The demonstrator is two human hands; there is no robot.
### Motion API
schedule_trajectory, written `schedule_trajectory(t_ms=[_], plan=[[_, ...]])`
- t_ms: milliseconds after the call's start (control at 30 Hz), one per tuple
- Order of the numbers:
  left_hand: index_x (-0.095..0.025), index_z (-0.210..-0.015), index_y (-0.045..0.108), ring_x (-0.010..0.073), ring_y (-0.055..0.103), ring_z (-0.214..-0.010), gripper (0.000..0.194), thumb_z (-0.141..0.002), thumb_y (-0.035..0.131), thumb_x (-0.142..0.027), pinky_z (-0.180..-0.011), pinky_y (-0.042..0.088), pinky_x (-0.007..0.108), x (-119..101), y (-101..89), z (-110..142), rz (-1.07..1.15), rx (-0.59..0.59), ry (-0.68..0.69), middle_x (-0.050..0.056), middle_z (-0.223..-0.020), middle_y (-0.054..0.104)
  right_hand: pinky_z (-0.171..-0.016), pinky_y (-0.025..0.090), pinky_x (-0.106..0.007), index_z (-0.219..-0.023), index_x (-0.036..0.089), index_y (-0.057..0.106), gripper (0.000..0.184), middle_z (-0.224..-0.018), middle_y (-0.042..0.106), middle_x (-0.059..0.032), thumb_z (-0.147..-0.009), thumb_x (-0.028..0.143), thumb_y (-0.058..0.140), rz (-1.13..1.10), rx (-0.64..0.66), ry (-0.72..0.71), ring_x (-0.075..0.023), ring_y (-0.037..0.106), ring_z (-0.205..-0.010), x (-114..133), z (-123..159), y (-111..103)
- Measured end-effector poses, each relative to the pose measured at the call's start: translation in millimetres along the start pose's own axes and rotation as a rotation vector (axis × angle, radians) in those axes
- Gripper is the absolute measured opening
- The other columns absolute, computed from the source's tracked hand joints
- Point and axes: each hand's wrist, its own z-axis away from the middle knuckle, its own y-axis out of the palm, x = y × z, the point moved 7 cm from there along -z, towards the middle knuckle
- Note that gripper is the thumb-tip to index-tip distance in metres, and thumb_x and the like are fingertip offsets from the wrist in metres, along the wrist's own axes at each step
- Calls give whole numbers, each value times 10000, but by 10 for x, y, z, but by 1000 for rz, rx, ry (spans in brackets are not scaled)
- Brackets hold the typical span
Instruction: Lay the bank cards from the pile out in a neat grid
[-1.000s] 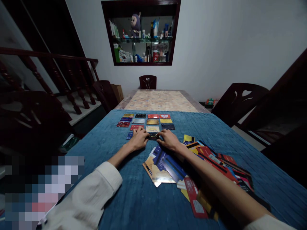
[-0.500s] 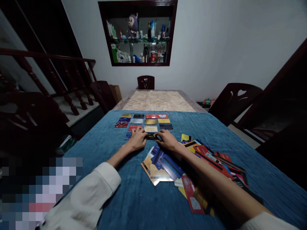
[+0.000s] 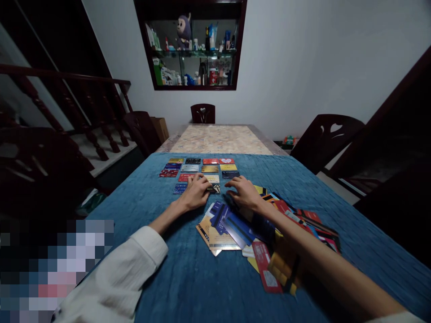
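My left hand (image 3: 196, 193) rests on the blue cloth with curved fingers, touching the left end of a black card (image 3: 214, 189) with a pale pattern. A blue card (image 3: 179, 188) lies left of that hand, and a red card (image 3: 184, 178) and a white-gold card (image 3: 213, 179) show beyond its fingers. My right hand (image 3: 243, 193) hovers or rests right of the black card, apart from it, fingers spread with nothing seen in them. Beneath and beside my right forearm spreads a loose pile of cards, among them a dark blue card (image 3: 220, 217) and a red card (image 3: 264, 267).
Beyond my hands, several cards lie in rows, including a gold card (image 3: 210, 169) and a red card with a heart (image 3: 226, 161). The blue cloth (image 3: 188, 278) covers the near table. Dark wooden chairs (image 3: 332, 139) stand around it.
My right hand has let go of the black card's right end and moved right, fingers now apart. The left hand stays at the card. The whole view has shifted slightly.
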Motion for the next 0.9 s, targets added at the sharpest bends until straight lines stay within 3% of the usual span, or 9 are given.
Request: schedule_trajectory(t_ms=[333,500,667,900], plan=[[-218,-1198,645,328,383,-1253,379,-823,595,-213,-1033,296,538,-556,-3,46,106,112,157,99,-1208,633,-881,411,-387,-1048,217,725,228,-1030,696,-102,-918,268,545,-41,-107,-58,-249,523,-1013,-268,642,-153],[-244,-1278,591,359,343,-1302,501,-782,649,-278,-1059,283,575,-826,50,130,137,247,277,97,-1302,586,-901,419,-411,-1025,217,720,247,-1029,699,-95,-946,335,517,-76,-139,-123,-251,507,-1001,-218,968,-190],[-232,-1356,511,382,314,-1331,642,-748,673,-357,-1047,305,596,-922,93,218,119,412,333,117,-1396,521,-953,387,-475,-1106,245,703,281,-1097,681,-98,-932,404,550,-63,-96,-210,-289,475,-1118,4,1156,-181],[-286,-1401,484,392,314,-1351,709,-726,686,-367,-1068,289,604,-902,134,267,64,457,340,118,-1467,456,-979,363,-520,-1174,284,689,361,-1164,659,-100,-916,497,554,-62,-8,-227,-313,457,-1172,112,1216,-146]])
